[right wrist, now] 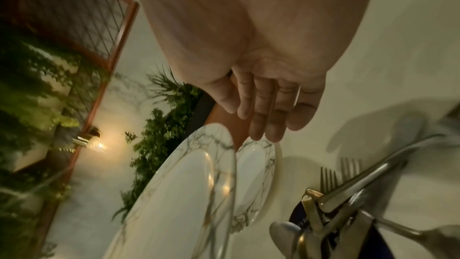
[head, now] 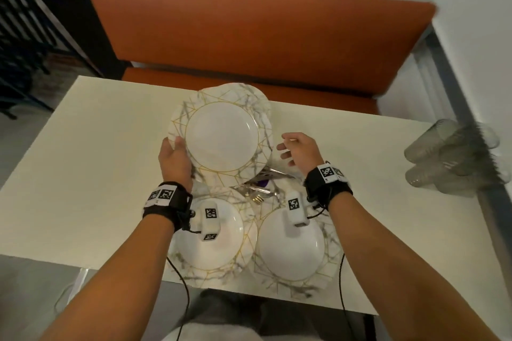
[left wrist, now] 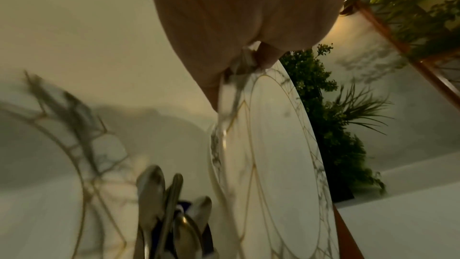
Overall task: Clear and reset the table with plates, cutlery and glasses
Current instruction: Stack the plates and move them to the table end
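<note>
My left hand (head: pixel 175 155) grips the left rim of a white marble-patterned plate with gold lines (head: pixel 221 135), held tilted above another such plate (head: pixel 257 99) lying under it; the grip shows close up on the plate (left wrist: pixel 278 145) in the left wrist view. My right hand (head: pixel 297 148) hovers just right of the lifted plate, fingers relaxed and spread, holding nothing. Two more matching plates lie near me, one on the left (head: pixel 213 241) and one on the right (head: pixel 293 249). A pile of cutlery (head: pixel 257 191) lies between the plates, with forks, spoons and knives (right wrist: pixel 348 204) on something dark blue.
The cream table (head: pixel 91 163) reaches to an orange bench (head: pixel 249 30) at its far side. A cluster of clear glasses (head: pixel 448 158) stands at the table's right edge by the white wall. Green plants (left wrist: pixel 328 125) and a lamp (right wrist: pixel 99 145) show in the wrist views.
</note>
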Available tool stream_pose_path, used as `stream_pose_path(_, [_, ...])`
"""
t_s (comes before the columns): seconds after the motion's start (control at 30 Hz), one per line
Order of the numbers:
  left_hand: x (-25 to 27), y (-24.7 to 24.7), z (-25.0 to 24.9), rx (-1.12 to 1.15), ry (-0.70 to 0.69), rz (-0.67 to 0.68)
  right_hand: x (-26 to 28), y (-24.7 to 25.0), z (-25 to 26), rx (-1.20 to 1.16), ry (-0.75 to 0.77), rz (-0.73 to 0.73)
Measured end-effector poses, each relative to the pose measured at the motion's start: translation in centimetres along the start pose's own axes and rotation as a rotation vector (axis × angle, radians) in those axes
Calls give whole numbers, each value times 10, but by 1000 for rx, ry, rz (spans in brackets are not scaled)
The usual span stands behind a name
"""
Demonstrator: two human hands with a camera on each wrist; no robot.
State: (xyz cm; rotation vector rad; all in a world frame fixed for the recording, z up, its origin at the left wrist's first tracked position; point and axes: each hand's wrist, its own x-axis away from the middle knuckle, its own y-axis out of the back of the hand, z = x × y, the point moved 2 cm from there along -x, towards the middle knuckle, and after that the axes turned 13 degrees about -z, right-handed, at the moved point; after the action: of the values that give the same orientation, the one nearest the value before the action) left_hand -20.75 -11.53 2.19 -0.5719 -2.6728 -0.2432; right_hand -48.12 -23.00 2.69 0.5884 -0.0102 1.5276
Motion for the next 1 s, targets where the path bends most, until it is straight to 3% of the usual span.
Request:
stream_pose_path(0.3, [-113,24,-41,-80,-76,-57,-75,-91,11,311,-147,-66])
stream_pose_path(0.5, [-179,27,-63,-118,-87,-67,-116,-132,10,309,-304,-177])
stream_pose_path(0.83, [-212,26,-77,-168,-77,-72,-138,-132,17,315,-301,-328])
stream_pose_path(1.0, [-205,16,-84,-177,-112,-53,-133,-104,32,164,-232,-578])
